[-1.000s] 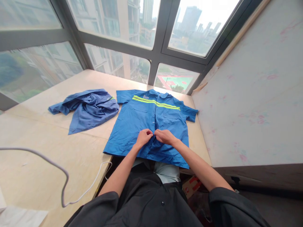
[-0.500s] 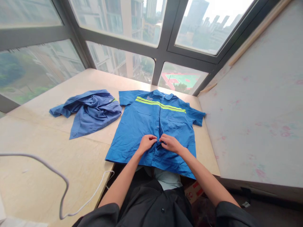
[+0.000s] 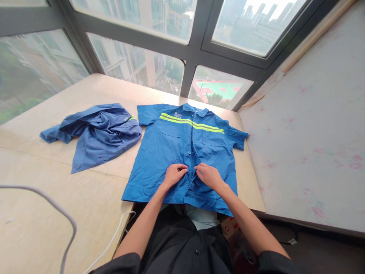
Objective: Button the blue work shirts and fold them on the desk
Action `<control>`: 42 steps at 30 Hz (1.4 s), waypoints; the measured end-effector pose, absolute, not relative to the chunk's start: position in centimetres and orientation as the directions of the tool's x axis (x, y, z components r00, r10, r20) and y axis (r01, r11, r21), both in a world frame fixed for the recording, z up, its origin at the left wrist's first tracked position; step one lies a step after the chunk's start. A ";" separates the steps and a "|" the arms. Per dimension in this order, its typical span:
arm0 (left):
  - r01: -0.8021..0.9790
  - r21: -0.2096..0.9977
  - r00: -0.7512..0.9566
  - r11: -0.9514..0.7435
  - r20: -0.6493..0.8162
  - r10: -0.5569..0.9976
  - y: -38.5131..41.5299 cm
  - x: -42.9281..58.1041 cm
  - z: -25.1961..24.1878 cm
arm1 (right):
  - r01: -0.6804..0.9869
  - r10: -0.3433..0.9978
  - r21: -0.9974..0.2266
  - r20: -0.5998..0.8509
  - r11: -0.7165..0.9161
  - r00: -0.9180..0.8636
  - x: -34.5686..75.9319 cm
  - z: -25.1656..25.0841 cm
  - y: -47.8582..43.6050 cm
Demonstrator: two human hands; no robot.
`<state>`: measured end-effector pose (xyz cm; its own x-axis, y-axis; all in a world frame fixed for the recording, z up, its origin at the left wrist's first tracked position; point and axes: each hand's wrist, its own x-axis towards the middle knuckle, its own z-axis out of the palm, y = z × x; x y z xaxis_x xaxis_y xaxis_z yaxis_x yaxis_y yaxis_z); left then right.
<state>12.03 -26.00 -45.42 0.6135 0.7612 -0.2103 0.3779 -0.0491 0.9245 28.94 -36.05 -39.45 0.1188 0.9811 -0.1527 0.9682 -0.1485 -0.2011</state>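
Note:
A blue short-sleeved work shirt (image 3: 168,152) lies spread out front side up, collar toward the window, with a yellow-green reflective stripe across the chest. Its front is parted along the lower half, and buttons show on the strip above my hands. My left hand (image 3: 176,175) pinches the button strip on the left side of the opening. Across the gap, my right hand (image 3: 209,176) has its fingers curled and pinched at the edge of the other front panel. The fingertips of both hands are a short distance apart.
Left of the shirt lies a crumpled blue garment (image 3: 99,133) with buttons. A grey-white cable (image 3: 68,224) loops over the pale tabletop (image 3: 34,213) at lower left. Windows (image 3: 137,57) stand behind, a floral-papered wall (image 3: 308,152) at right. A cardboard box (image 3: 229,227) sits below the table edge.
My hands have moved slightly apart, and the gap between the shirt's front edges is wider at my fingertips. The view has shifted a little.

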 end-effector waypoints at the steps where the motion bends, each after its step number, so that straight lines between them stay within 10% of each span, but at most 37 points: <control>1: 0.380 0.923 0.614 -0.052 -0.210 0.761 -26.0 12.0 -45.4 | 0.967 0.978 -0.192 -0.154 -0.170 0.141 29.0 -39.4 -36.0; 11: 0.392 0.918 0.615 -0.060 -0.213 0.759 -26.1 11.9 -44.9 | 0.955 0.992 -0.295 -0.111 0.030 -0.065 29.8 -40.2 -35.9; 27: 0.301 0.948 0.649 0.100 -0.281 0.708 -25.9 12.1 -45.2 | 0.921 0.966 -0.360 0.254 0.149 -0.057 29.0 -42.6 -36.6; 42: 0.318 0.914 0.679 0.253 -0.406 0.612 -25.1 12.4 -45.2 | 0.879 0.954 -0.466 0.296 0.095 0.055 27.8 -45.2 -36.1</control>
<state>12.44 -25.10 -45.24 0.6785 0.6124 -0.4057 0.3181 0.2529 0.9137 27.80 -36.11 -45.16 0.0545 0.9535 0.2963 0.8795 0.0947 -0.4665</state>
